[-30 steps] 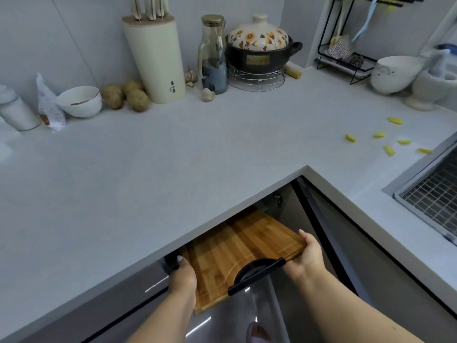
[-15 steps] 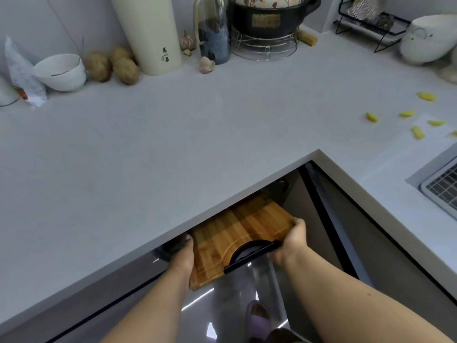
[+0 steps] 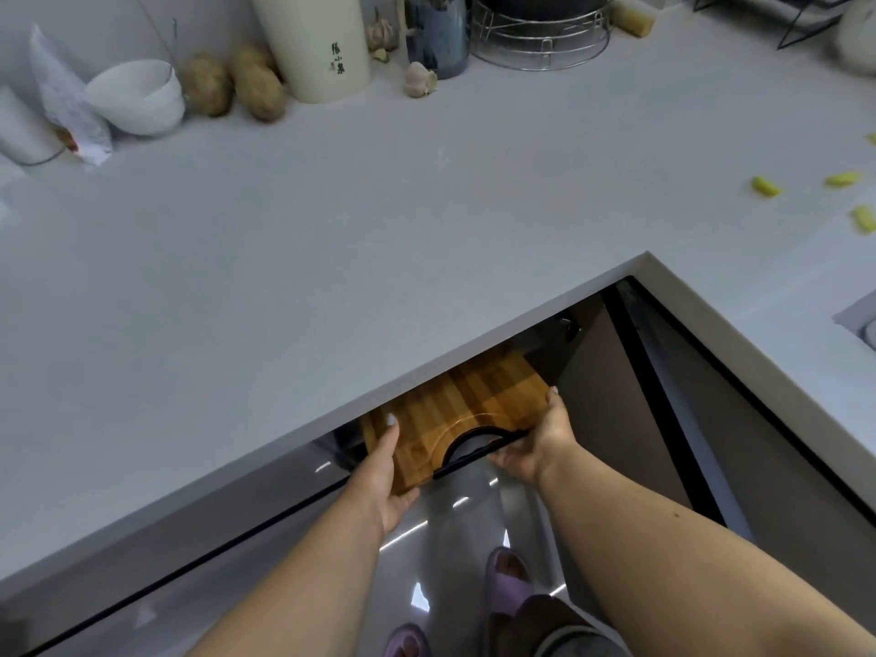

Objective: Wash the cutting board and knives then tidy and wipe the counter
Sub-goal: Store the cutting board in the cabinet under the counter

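Observation:
A wooden cutting board (image 3: pixel 474 400) with a black curved handle sits partly inside the open cabinet under the inner corner of the grey counter (image 3: pixel 332 230); its far end is hidden beneath the counter edge. My left hand (image 3: pixel 386 476) grips the board's near left edge, thumb on top. My right hand (image 3: pixel 538 443) grips its right near corner beside the handle. The cream knife block (image 3: pixel 315 45) stands at the back of the counter; its top is cut off by the frame.
Along the back stand a white bowl (image 3: pixel 137 94), potatoes (image 3: pixel 237 83), garlic (image 3: pixel 419 80), a dark glass jar (image 3: pixel 438 33) and a wire trivet (image 3: pixel 542 33). Yellow scraps (image 3: pixel 765 186) lie at right. The open cabinet door (image 3: pixel 640 395) stands right of my hands.
The board has slid further in under the counter, both hands following it. The view has tipped down and nearer, cutting off the knife block's top and the pot.

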{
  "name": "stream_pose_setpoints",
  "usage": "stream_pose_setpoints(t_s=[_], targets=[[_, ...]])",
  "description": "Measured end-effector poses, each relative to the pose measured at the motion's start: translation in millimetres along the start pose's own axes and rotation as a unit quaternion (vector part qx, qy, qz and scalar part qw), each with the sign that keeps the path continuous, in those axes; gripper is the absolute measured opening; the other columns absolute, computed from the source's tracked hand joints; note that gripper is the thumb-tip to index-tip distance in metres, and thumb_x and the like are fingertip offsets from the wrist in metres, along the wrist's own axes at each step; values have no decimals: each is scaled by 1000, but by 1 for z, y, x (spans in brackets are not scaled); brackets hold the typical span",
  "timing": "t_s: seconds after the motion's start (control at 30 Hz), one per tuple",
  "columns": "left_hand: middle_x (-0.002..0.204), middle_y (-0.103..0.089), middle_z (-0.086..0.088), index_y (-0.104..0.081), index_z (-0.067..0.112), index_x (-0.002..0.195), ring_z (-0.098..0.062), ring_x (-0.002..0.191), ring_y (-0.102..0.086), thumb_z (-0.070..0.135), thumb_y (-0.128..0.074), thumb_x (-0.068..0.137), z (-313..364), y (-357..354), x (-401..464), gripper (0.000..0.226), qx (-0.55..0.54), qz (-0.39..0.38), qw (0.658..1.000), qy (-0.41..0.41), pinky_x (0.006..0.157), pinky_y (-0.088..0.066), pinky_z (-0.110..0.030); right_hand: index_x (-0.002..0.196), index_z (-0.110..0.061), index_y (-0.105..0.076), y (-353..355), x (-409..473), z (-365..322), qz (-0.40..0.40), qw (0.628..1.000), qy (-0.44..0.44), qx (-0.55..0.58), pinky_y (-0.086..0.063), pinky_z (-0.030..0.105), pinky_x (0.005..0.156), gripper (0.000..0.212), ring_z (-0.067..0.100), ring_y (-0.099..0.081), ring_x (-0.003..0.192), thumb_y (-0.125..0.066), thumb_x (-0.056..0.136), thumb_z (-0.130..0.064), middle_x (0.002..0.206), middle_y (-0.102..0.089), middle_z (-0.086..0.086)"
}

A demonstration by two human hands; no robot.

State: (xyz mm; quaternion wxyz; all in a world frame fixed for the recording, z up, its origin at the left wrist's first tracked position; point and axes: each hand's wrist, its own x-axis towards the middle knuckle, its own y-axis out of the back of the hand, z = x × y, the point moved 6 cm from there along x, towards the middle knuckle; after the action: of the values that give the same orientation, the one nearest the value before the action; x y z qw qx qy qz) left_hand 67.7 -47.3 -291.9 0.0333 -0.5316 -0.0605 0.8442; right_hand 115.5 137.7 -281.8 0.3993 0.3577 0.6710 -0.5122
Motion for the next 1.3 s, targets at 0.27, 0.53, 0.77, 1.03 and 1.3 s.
stream_pose_setpoints(t_s=[0.27, 0.53, 0.77, 1.03, 1.3], targets=[[149, -39, -10, -28, 24, 149, -27, 138, -35, 55, -61, 82, 20, 3, 41, 81, -65, -33, 996, -60, 115, -27, -43, 150, -15, -28, -26, 42, -7, -30, 997, 63, -17, -23, 52, 116, 89, 37, -35, 138, -38, 85, -75, 151, -35, 17], [139, -51, -8, -44, 18, 139, -25, 131, -45, 43, -59, 89, 29, -6, 98, 58, -93, -34, 990, -105, 111, -29, -37, 132, -13, -51, -38, 98, -22, -42, 993, 101, -42, -37, 48, 107, 72, 34, -49, 123, -38, 88, -69, 127, -55, 13], [143, -48, -5, -46, 20, 139, -25, 133, -42, 35, -55, 94, 35, -3, 114, 48, -69, -10, 989, -132, 111, -29, -34, 145, -15, -40, -45, 118, -19, -57, 986, 94, -122, -22, 46, 114, 76, 25, -40, 134, -24, 93, -67, 146, -44, 8], [138, -50, -4, -44, 24, 138, -26, 128, -45, 52, -58, 87, 21, -23, 46, 60, 224, -23, 970, -92, 107, -36, -41, 145, -14, -38, -32, 65, -11, -35, 979, 86, -181, -21, 50, 114, 77, 26, -32, 140, -25, 92, -69, 147, -43, 9], [115, -62, -13, -48, 16, 126, -25, 100, -64, 41, -49, 96, 41, -70, -70, 39, 363, -116, 918, -109, 89, -51, -38, 104, -4, -62, -14, -47, -36, 67, 919, 215, -323, -46, 37, 76, 63, 30, -61, 88, -33, 96, -59, 98, -65, 19]])
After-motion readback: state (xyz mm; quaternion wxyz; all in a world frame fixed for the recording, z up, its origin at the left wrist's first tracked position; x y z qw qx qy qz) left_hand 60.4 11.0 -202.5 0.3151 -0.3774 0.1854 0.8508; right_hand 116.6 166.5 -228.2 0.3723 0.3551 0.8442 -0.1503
